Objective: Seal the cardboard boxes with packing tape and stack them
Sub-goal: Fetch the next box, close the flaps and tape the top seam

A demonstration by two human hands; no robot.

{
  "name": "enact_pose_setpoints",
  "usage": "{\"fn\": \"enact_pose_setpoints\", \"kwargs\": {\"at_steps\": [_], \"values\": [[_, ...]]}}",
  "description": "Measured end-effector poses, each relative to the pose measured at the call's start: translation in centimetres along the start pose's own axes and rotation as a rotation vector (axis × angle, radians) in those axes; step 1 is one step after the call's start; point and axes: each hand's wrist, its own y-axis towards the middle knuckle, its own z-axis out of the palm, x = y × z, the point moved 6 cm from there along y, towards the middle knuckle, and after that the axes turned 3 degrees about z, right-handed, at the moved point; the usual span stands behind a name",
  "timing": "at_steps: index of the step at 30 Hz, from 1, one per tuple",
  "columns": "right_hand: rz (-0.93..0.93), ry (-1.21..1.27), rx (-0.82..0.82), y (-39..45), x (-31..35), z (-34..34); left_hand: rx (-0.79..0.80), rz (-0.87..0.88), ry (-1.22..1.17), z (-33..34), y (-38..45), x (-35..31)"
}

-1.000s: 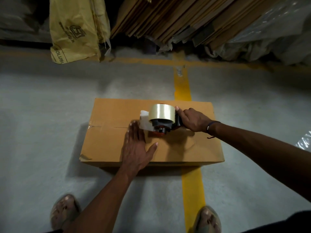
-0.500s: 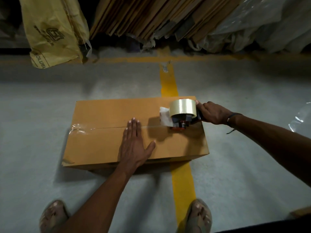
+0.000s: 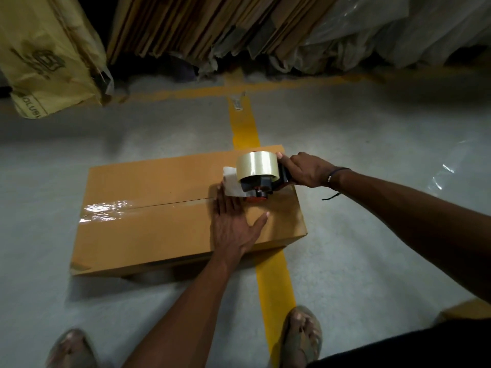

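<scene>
A closed brown cardboard box (image 3: 148, 224) lies flat on the concrete floor. Clear shiny tape (image 3: 109, 211) runs along its centre seam from the left end. My right hand (image 3: 305, 170) grips the handle of a tape dispenser (image 3: 259, 173) carrying a clear tape roll, set on the box top near its right end. My left hand (image 3: 231, 224) presses flat on the box just behind the dispenser, fingers straight over the seam.
Flattened cardboard sheets (image 3: 212, 25) lean at the back, with a yellow printed bag (image 3: 47, 57) to the left and plastic wrap (image 3: 385, 30) to the right. A yellow floor line (image 3: 276, 282) passes under the box. My sandalled feet (image 3: 303, 335) stand close in front. A cardboard corner (image 3: 465, 309) shows at lower right.
The dispenser has travelled right along the seam toward the box's right end, laying tape behind it. My left hand slid right after it, staying flat on the box.
</scene>
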Motion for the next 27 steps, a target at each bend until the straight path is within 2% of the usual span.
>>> {"fn": "enact_pose_setpoints", "kwargs": {"at_steps": [5,12,15,20,27], "values": [[0.039,0.059,-0.021,-0.1,1.2,0.7,0.032,0.02,0.076,-0.5,0.0,1.7],[-0.034,0.058,-0.013,1.0,8.7,2.9,0.022,0.183,0.224,-4.4,-0.2,8.6],[-0.017,0.052,-0.038,1.0,9.8,2.8,0.018,0.185,0.263,-4.8,-0.3,9.6],[-0.051,0.078,-0.022,0.2,7.3,2.9,0.08,0.1,0.127,-4.2,-0.4,10.1],[0.045,0.083,0.029,-2.5,-1.4,1.4,0.138,0.059,0.196,-3.2,-0.5,10.6]]}}
